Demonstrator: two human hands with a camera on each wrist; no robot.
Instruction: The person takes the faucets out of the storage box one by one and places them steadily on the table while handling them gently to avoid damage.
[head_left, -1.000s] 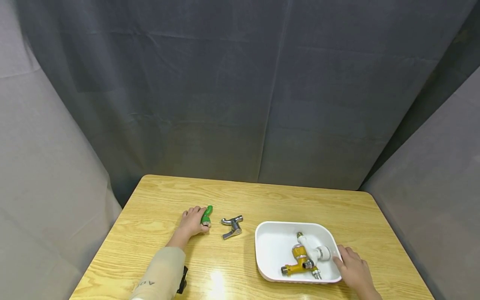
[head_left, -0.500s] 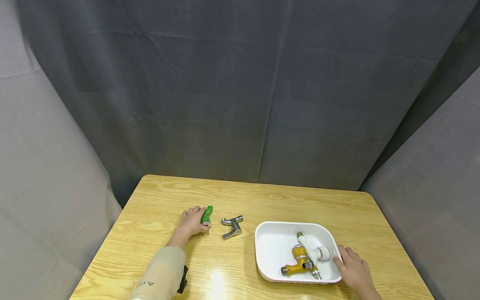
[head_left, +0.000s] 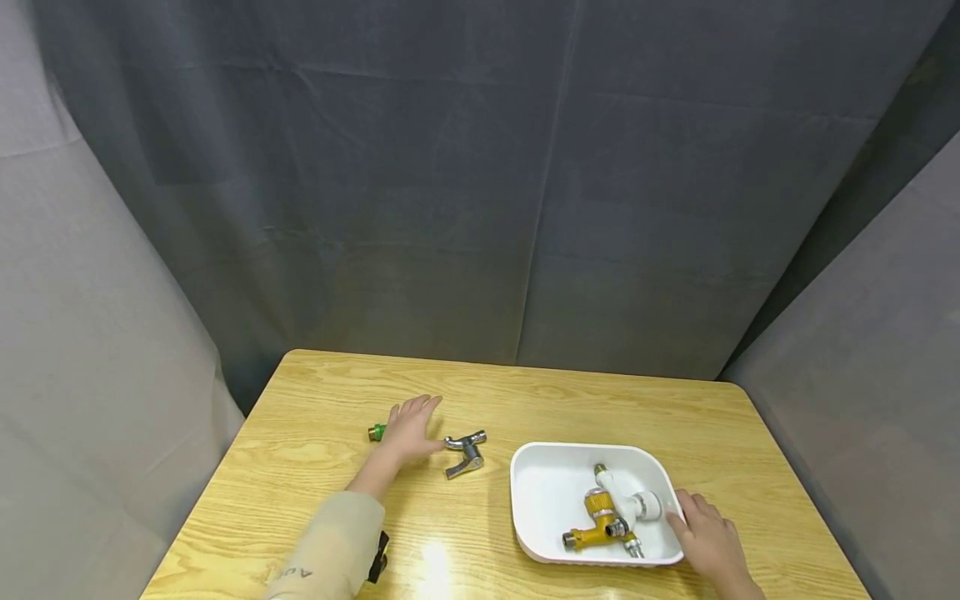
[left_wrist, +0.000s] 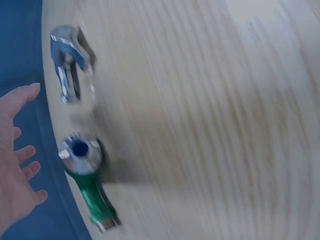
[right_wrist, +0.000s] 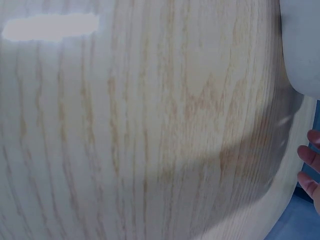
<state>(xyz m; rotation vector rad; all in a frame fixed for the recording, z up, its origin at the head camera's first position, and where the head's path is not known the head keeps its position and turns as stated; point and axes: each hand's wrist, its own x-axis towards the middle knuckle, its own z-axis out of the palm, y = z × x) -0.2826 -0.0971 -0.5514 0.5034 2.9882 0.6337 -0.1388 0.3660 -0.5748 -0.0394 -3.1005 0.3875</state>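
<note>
In head view, the left grip mostly hides what seems a green tap.

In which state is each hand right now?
Left hand: open, holding nothing.
Right hand: at the white tray; whether it grips cannot be told.

On the table, a tap lies left of a tub with fittings inside.
</note>
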